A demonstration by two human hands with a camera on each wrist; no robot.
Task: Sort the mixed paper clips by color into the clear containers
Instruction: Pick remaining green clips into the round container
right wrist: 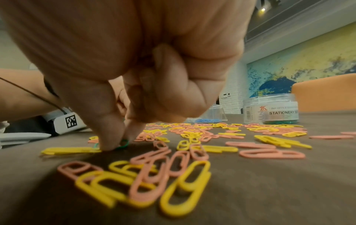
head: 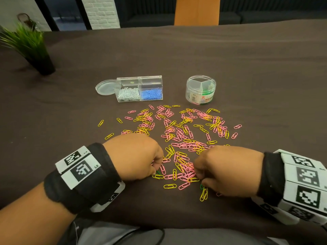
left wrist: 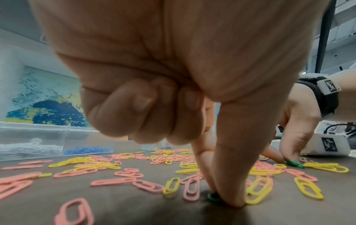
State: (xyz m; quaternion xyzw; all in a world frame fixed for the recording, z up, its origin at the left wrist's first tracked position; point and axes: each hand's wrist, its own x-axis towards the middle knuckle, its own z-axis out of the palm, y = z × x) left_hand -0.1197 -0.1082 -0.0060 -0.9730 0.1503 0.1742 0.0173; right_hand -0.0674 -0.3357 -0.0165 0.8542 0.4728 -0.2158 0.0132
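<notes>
Left hand [head: 134, 156]: your thumb and forefinger are pinched on a green clip [left wrist: 213, 197] lying on the cloth; the other fingers are curled in.
Right hand [head: 228, 171]: pinched the same way on a second green clip [right wrist: 123, 143].
Pile [head: 178, 138]: pink and yellow, between your hands and the containers.
Destination: round jar [head: 200, 90], which holds green.
Technique: lift straight up, so neighbouring clips don't snag and come along.

Our right hand [right wrist: 123, 85] thumb and fingertip pinching a green clip [right wrist: 123, 144] on the brown tablecloth [right wrist: 289, 190], pink and yellow clips [right wrist: 154, 179] scattered around, labelled round jar [right wrist: 270, 108] beyond
</notes>
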